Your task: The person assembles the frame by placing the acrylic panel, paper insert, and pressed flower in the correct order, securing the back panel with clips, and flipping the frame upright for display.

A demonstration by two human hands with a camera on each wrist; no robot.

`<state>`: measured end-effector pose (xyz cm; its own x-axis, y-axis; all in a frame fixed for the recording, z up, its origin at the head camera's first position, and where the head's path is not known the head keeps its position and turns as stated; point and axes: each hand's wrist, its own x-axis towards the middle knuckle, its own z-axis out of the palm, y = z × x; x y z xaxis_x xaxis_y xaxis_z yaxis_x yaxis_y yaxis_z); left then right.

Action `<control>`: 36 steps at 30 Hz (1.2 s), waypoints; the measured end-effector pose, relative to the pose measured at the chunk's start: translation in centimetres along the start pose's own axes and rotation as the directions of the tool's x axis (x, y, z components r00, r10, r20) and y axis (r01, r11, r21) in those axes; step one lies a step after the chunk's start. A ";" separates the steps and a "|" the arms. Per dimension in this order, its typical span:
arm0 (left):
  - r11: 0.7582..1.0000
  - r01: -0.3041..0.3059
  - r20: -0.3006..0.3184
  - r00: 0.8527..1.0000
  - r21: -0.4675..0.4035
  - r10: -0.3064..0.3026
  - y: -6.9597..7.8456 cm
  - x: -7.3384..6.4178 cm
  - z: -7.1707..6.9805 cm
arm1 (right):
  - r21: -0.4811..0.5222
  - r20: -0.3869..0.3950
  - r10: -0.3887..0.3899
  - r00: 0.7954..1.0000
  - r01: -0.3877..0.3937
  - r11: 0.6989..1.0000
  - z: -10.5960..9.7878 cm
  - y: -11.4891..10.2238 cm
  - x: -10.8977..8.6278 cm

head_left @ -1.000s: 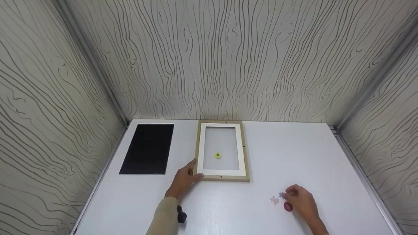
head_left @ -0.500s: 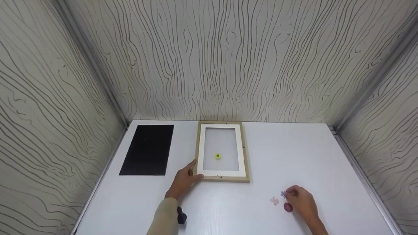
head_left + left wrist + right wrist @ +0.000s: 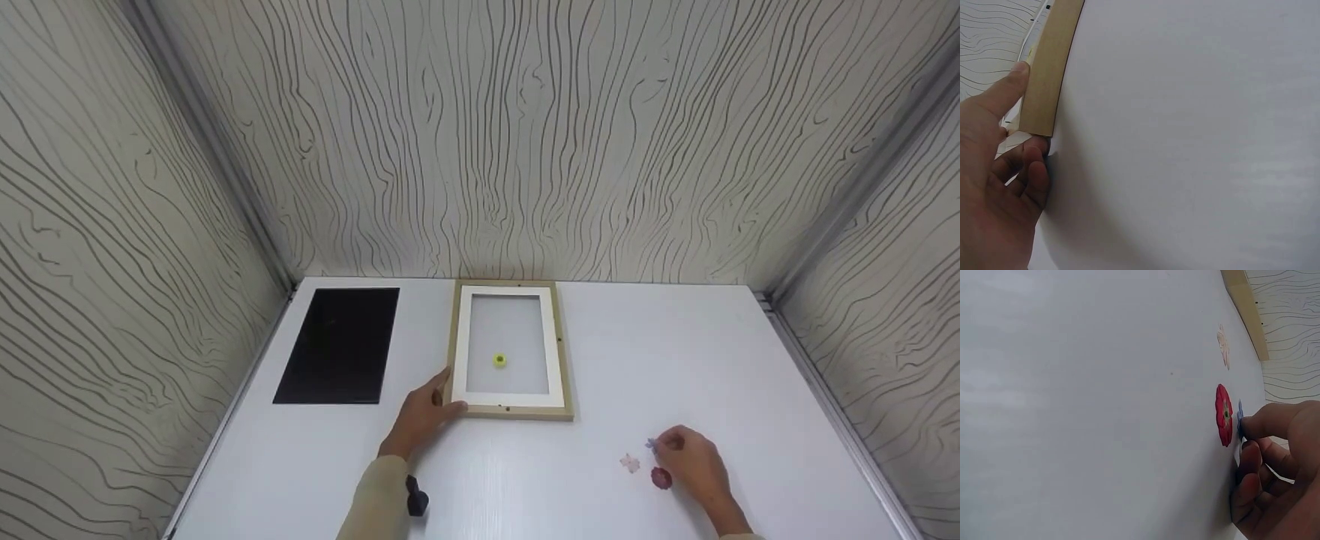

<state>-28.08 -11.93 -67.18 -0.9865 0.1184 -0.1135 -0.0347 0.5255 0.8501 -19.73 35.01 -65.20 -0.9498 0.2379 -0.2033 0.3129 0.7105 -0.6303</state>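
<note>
Head view | wooden frame (image 3: 517, 412) reaches the table's (image 3: 667, 345) far edge, left hand (image 3: 418, 417) clamped on its near-left corner | right hand (image 3: 694, 461) pinches blue flower (image 3: 1239, 417) toward near-right corner, open room between hand and frame | blue flower farther from pink flower (image 3: 629, 463) than one second ago

The rectangular light-brown wooden frame (image 3: 565, 375) looks matt; at its nine o'clock, the black rectangular panel (image 3: 337, 345) looks smooth; the smooth white worktop (image 3: 660, 352) shines softly.
</note>
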 end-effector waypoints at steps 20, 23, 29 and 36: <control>1.000 0.002 -0.001 1.000 0.010 -0.002 -0.2 0.2 0.1 | 0.035 -0.029 -0.006 1.000 0.007 0.999 -0.1 0.4 0.2; 1.000 0.003 0.001 1.000 0.011 -0.003 -0.1 0.1 0.1 | 0.081 -0.036 0.001 0.999 0.002 0.997 -0.3 0.4 0.2; 1.000 0.015 -0.002 1.000 0.009 -0.015 0.1 -0.3 0.1 | 0.191 0.007 0.056 0.998 -0.056 0.980 -0.6 0.4 0.4; 1.000 0.021 0.002 1.000 0.011 -0.021 0.2 -0.2 0.0 | 0.228 0.033 0.065 0.997 -0.070 0.971 -0.8 0.1 0.5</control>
<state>-27.92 -11.84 -66.98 -0.9852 0.1087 -0.1326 -0.0540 0.5375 0.8415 -20.16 35.72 -64.74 -0.9273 0.2613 -0.2682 0.3694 0.5219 -0.7689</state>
